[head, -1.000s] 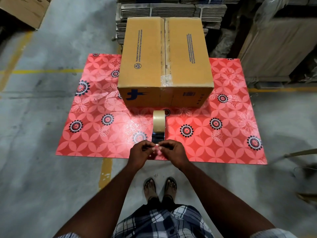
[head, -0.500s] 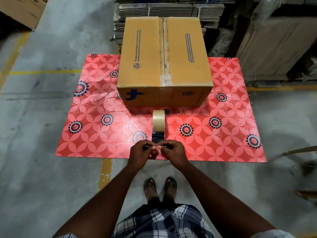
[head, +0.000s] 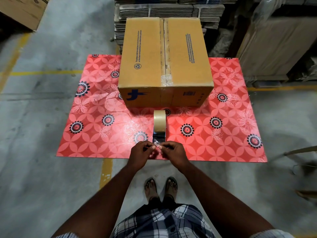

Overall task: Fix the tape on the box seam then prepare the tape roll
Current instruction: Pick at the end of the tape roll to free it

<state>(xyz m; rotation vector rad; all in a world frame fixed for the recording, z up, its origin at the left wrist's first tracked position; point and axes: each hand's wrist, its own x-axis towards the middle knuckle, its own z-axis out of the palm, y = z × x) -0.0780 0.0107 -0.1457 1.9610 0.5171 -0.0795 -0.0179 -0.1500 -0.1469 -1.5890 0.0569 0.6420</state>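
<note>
A brown cardboard box (head: 145,54) stands on a red flowered mat (head: 96,131). Clear tape (head: 165,54) runs along its centre seam and looks wrinkled near the front edge. In front of the box a beige tape roll (head: 159,120) sits in a dark dispenser on the mat. My left hand (head: 139,153) and my right hand (head: 174,152) meet just in front of the dispenser. Both pinch the free end of the clear tape (head: 157,143) between thumb and fingers.
Bundled flat cardboard sheets (head: 171,11) are stacked behind the box. Large wrapped cartons (head: 277,45) stand at the right, another carton (head: 22,9) at the top left. Grey concrete floor with yellow lines surrounds the mat. My sandalled feet (head: 161,188) stand below the hands.
Both hands stay at the tape end by the dispenser; the fingertips have shifted only slightly. The box and the roll have not moved.
</note>
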